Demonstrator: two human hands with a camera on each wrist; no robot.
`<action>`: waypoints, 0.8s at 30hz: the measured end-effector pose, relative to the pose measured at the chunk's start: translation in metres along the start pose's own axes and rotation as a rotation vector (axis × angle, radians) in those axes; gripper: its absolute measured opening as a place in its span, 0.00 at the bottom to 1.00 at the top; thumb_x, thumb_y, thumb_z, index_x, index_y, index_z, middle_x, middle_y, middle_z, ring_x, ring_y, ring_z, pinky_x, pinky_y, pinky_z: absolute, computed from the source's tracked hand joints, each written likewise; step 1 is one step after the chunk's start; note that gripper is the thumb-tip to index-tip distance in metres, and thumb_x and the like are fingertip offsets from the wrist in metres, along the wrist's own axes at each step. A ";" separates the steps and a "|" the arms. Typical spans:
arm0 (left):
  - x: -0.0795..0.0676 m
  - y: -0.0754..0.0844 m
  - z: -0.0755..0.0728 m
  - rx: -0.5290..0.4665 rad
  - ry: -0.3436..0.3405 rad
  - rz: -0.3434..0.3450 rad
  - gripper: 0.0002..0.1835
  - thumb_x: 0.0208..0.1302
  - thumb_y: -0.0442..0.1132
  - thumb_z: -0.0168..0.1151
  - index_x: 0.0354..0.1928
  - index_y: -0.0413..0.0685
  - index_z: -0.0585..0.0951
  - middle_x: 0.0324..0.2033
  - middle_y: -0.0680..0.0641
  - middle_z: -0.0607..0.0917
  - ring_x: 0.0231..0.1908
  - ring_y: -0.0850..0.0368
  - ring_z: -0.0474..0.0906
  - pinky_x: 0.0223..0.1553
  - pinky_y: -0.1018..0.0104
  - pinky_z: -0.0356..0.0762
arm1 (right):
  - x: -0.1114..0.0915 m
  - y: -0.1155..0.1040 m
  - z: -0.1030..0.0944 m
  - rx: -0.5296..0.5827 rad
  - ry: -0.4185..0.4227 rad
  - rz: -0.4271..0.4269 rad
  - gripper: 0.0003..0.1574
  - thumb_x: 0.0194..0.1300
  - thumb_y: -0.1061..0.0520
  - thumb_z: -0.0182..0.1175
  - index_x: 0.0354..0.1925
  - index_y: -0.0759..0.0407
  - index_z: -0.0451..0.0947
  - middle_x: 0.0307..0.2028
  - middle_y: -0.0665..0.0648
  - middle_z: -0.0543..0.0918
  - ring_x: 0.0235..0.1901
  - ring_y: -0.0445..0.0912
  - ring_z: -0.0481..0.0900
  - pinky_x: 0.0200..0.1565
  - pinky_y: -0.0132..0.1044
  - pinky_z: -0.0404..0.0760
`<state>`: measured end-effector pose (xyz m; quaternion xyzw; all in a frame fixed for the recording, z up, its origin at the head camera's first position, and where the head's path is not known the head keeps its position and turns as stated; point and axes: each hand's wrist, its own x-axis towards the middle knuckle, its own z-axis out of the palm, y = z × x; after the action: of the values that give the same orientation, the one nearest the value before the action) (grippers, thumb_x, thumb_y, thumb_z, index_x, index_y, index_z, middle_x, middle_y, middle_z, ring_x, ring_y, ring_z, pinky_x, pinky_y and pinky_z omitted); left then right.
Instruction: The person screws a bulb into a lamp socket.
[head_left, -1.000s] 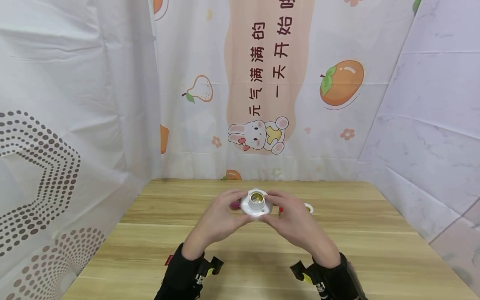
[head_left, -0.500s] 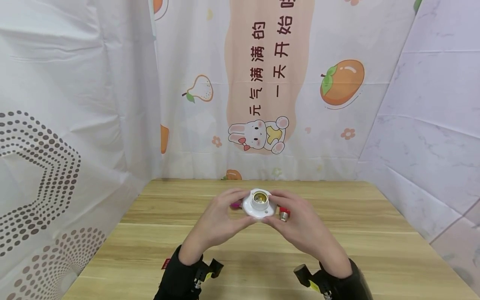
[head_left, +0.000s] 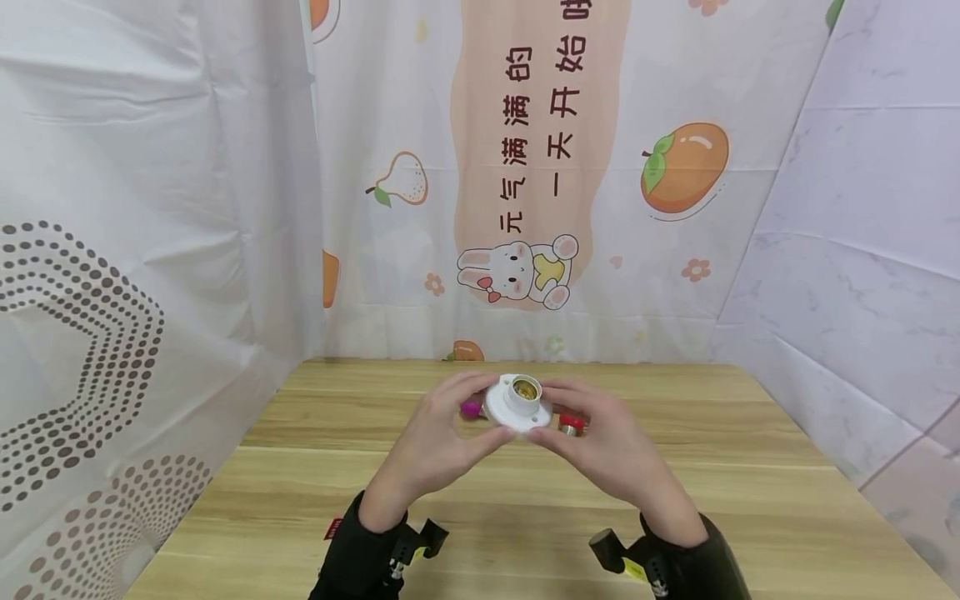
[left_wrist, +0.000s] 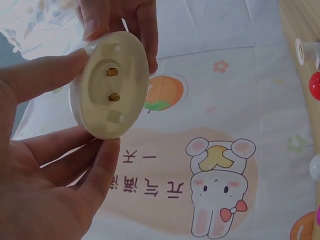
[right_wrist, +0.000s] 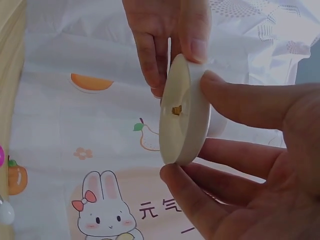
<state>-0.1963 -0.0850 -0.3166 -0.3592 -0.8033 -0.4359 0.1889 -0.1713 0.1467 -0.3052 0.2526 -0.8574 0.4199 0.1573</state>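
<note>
Both hands hold a white lamp holder (head_left: 512,410) up over the table in the head view. Its round screw socket, brass-coloured inside, faces up and toward the head camera. My left hand (head_left: 437,433) grips the base's left edge between thumb and fingers; my right hand (head_left: 611,446) pinches the right edge the same way. In the left wrist view the hollow underside of the lamp holder (left_wrist: 131,107) shows two brass terminals. From the right wrist the lamp holder (right_wrist: 196,127) appears nearly edge-on, one brass terminal in sight.
Behind the hands on the wooden table (head_left: 315,475) lie a purple bulb (head_left: 471,409) and a red bulb (head_left: 572,422), partly covered. The left wrist view also catches a white bulb (left_wrist: 315,167) and a white ring-ended piece (left_wrist: 301,52). A printed curtain (head_left: 405,275) hangs at the back edge.
The lamp holder has shifted slightly right and tilted, its socket leaning to the right. My right hand has moved a little right, uncovering the red bulb and hiding a white ring behind it.
</note>
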 end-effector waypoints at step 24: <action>0.003 -0.003 0.017 -0.022 0.108 0.155 0.47 0.53 0.37 0.80 0.74 0.42 0.65 0.65 0.45 0.70 0.63 0.52 0.70 0.64 0.53 0.73 | 0.008 0.006 0.005 0.474 -0.078 0.297 0.29 0.63 0.54 0.72 0.58 0.65 0.81 0.51 0.62 0.85 0.48 0.53 0.83 0.50 0.40 0.84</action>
<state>-0.2005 -0.0709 -0.3261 -0.3983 -0.7567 -0.4477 0.2613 -0.1819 0.1438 -0.3082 0.1698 -0.7683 0.6172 -0.0028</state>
